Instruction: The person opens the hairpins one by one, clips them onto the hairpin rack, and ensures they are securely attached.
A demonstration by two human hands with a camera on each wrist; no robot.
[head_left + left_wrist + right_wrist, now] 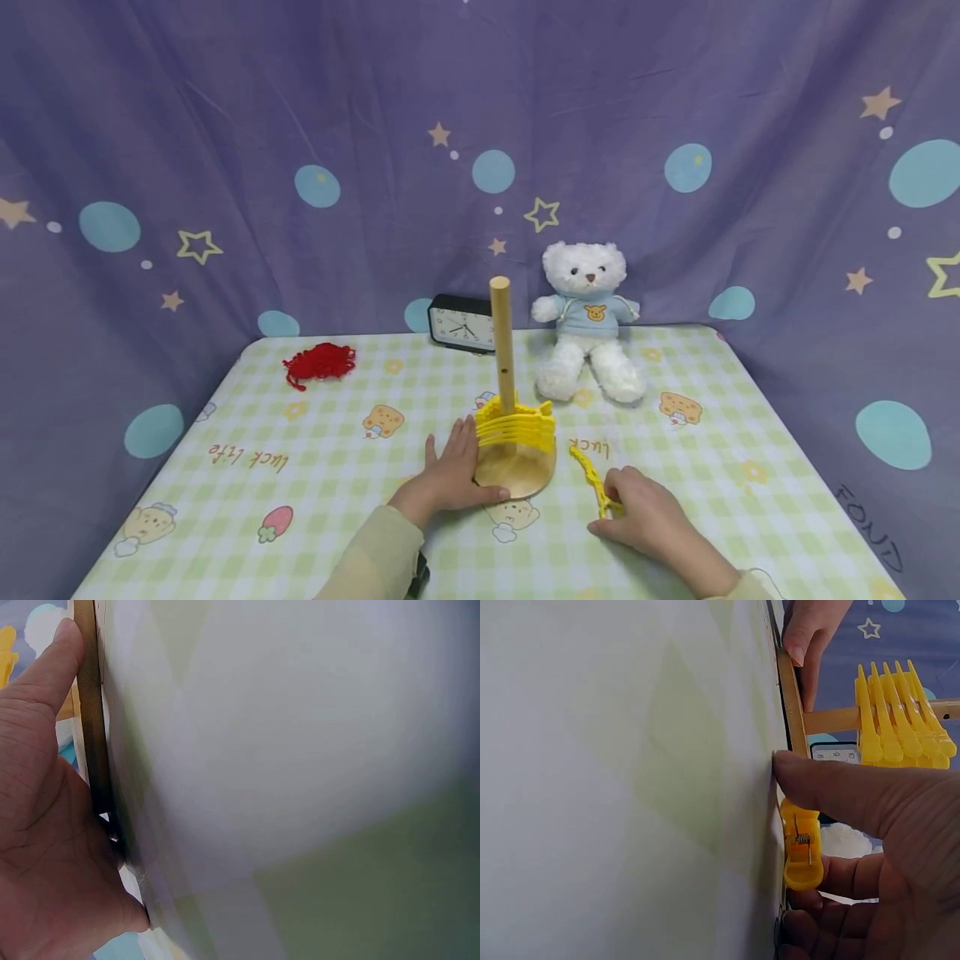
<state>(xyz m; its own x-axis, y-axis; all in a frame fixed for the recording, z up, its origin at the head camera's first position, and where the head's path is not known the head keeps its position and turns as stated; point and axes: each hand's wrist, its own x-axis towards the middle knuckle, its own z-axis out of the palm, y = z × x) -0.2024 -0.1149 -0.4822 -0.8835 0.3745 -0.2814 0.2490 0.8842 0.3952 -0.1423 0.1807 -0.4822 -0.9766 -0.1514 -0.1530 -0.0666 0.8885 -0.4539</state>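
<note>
A wooden stand (525, 477) with a round base and an upright post (504, 350) is at the centre of the table. Several yellow plastic pieces (516, 429) are stacked around the post's lower part, above the base. My left hand (450, 475) rests against the base's left side, fingers extended and thumb along the near rim. To the right of the stand, my right hand (637, 510) pinches the near end of a long, curved yellow clip (590, 479). In the right wrist view this yellow clip (802, 851) shows a small metal spring, between thumb and fingers close to the tablecloth.
Behind the stand is a black-framed clock (461, 325), partly covered by the post. A white teddy bear (588, 321) in a blue top sits at the back right. Red yarn (321, 362) lies at the back left. A purple curtain (360, 150) hangs behind the table.
</note>
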